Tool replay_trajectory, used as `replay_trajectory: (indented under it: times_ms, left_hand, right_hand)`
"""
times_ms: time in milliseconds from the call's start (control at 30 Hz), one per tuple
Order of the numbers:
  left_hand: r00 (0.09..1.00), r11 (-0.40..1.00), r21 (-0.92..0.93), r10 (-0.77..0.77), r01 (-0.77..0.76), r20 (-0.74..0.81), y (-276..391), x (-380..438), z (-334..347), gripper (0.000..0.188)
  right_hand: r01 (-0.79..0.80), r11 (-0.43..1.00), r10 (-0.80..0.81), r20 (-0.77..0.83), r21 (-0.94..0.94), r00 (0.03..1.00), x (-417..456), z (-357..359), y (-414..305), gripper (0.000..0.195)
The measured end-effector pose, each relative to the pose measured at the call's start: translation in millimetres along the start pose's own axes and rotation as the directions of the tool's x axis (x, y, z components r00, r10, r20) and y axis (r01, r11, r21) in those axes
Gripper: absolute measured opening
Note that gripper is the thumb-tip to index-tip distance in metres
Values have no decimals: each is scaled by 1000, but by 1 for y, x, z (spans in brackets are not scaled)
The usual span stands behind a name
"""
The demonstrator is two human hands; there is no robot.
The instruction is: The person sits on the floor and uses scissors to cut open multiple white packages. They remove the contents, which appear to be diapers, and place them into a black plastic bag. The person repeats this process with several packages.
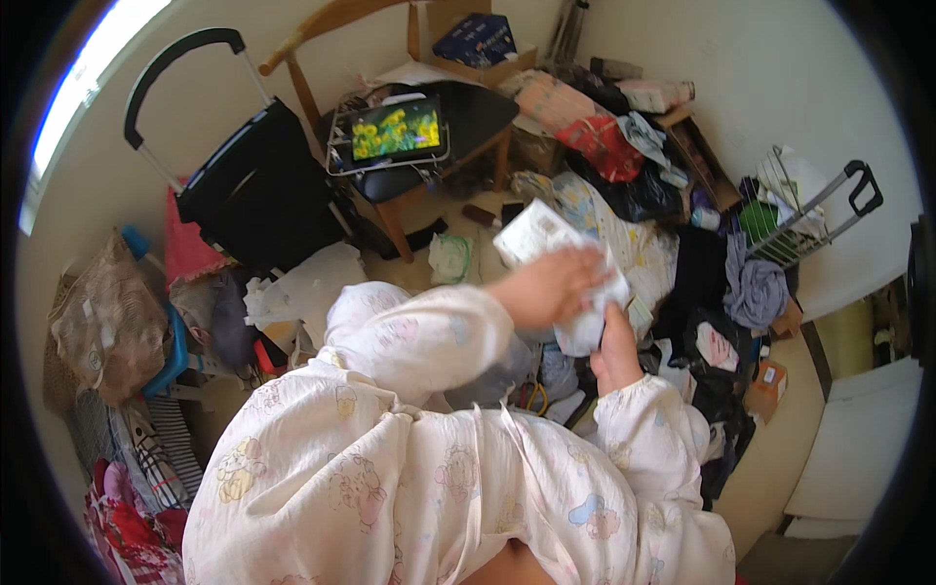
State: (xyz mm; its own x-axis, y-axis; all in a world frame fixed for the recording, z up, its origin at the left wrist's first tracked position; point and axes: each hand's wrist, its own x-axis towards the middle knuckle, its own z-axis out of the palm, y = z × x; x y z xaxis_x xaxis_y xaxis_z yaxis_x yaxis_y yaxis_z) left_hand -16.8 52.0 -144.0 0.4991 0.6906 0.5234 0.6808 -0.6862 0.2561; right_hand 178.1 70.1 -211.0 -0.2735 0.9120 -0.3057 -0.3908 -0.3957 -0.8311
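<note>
My right hand [619, 349] grips the lower right end of a white package [537, 228] with a printed code on it, held in front of me. Across the package's middle lies my left hand [559, 287], blurred, its fingers over the white surface; whether it grips or only presses there is unclear. The package's outline near the hands is smeared, and its exact kind cannot be told. Beneath my hands are a translucent plastic bag [497, 373] and scissors with yellow handles [539, 398]. A small white-and-green plastic packet [450, 257] lies on the floor to the left.
A wooden chair with a black seat [475, 110] holds a lit tablet [395, 130] on a wire stand. A black trolley bag [256, 186] stands left of it. Clothes, black plastic bags [636, 197] and cardboard boxes crowd the floor at right, beside a metal cart [804, 219].
</note>
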Motion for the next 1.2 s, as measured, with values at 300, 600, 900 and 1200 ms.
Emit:
replay_trajectory:
  times_ms: [300,600,900,1200]
  left_hand:
    - [998,995,81,-60,62,-29,22,4,-2,58]
    - [884,864,185,-454,468,-114,-26,0,-43,50]
    - [959,976,107,-162,191,-234,-12,1,-65,49]
    - [963,941,336,127,-41,-239,29,-9,-19,68]
  right_hand:
    - [72,997,-72,31,15,997,-29,47,-53,49]
    - [90,995,-94,79,49,992,-31,37,-63,55]
    - [-40,973,24,76,225,997,-44,51,-65,47]
    - [-147,934,113,121,327,986,-46,45,-56,42]
